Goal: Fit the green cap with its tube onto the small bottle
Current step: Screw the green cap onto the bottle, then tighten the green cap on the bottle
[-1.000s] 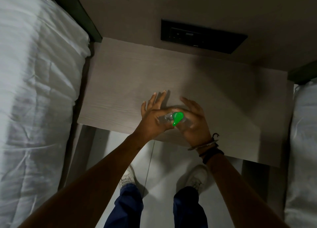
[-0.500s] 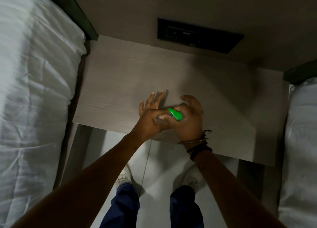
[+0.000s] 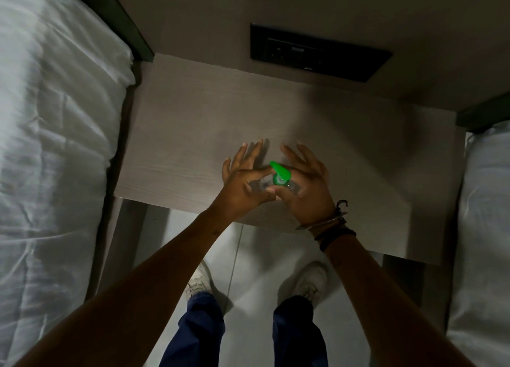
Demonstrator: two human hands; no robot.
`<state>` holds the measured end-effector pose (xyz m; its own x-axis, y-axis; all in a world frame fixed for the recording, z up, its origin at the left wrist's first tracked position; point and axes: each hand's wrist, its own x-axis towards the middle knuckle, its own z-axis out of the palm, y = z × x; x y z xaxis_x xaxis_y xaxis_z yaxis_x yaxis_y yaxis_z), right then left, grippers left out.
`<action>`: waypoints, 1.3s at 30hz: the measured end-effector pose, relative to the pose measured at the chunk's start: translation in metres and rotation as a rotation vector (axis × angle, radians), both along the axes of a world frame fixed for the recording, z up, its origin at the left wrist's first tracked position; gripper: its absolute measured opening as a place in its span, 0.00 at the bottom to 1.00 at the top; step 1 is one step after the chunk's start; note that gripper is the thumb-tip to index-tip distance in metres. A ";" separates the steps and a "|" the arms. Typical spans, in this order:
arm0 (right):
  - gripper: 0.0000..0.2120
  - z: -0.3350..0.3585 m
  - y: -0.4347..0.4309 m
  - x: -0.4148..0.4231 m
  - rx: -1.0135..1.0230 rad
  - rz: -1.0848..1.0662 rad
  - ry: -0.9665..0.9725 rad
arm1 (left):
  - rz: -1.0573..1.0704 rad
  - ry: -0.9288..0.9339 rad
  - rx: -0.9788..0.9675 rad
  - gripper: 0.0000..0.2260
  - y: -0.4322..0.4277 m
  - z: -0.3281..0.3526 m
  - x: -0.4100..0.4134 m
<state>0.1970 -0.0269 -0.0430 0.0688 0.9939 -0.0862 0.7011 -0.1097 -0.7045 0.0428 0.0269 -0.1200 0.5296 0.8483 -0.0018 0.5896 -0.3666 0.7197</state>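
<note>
A small clear bottle (image 3: 262,185) stands near the front edge of the wooden bedside table (image 3: 193,135), seen from above. The bright green cap (image 3: 280,173) with its pump spout sits on top of the bottle; the tube is hidden. My left hand (image 3: 242,184) holds the bottle's left side with thumb and forefinger, other fingers spread. My right hand (image 3: 306,184) pinches the cap's green collar from the right, its other fingers fanned out above the table.
White beds flank the table, one on the left (image 3: 55,159) and one on the right (image 3: 485,228). A black socket panel (image 3: 317,53) is set in the wall behind. My legs and white shoes (image 3: 311,281) stand on the pale floor below.
The green spout has swung round from pointing right to pointing up-left. My right hand's fingers have opened out from a curled grip. Both hands stay at the bottle.
</note>
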 end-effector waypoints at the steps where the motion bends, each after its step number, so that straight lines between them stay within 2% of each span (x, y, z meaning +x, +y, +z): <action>1: 0.20 0.001 0.000 0.000 -0.020 0.002 -0.022 | -0.010 0.012 -0.028 0.23 0.001 0.004 0.000; 7: 0.24 0.019 -0.006 0.002 -0.021 0.012 -0.034 | 0.002 0.043 -0.074 0.22 -0.010 0.018 -0.002; 11: 0.13 0.033 -0.007 0.015 0.111 0.062 -0.143 | -0.024 0.091 -0.125 0.23 -0.003 0.023 0.001; 13: 0.15 0.038 -0.004 0.020 0.115 0.126 -0.165 | -0.046 0.102 -0.120 0.23 -0.001 0.024 0.000; 15: 0.21 0.044 0.000 0.022 0.075 0.170 -0.165 | -0.068 0.112 -0.105 0.23 0.000 0.025 0.000; 16: 0.21 0.047 0.003 0.022 0.061 0.186 -0.169 | -0.071 0.132 -0.102 0.24 0.001 0.026 0.000; 18: 0.13 0.053 0.010 0.020 0.037 0.203 -0.191 | -0.070 0.172 -0.104 0.24 0.002 0.026 0.001; 19: 0.11 0.056 0.014 0.019 0.003 0.202 -0.215 | -0.067 0.159 -0.102 0.23 0.001 0.026 0.001; 22: 0.13 0.064 0.020 0.013 -0.119 0.239 -0.302 | -0.050 0.076 -0.095 0.22 -0.001 0.022 -0.001; 25: 0.11 0.069 0.017 0.010 -0.110 0.313 -0.296 | -0.045 0.048 -0.090 0.26 -0.002 0.016 -0.001; 30: 0.13 0.073 0.023 0.012 -0.154 0.512 -0.418 | -0.062 -0.082 -0.031 0.32 -0.001 0.006 -0.002; 34: 0.13 0.075 0.029 0.010 -0.185 0.558 -0.455 | -0.052 -0.061 -0.070 0.25 0.002 0.002 -0.003; 39: 0.13 0.078 0.027 0.006 -0.233 0.574 -0.496 | -0.076 -0.006 -0.077 0.24 -0.001 0.006 -0.002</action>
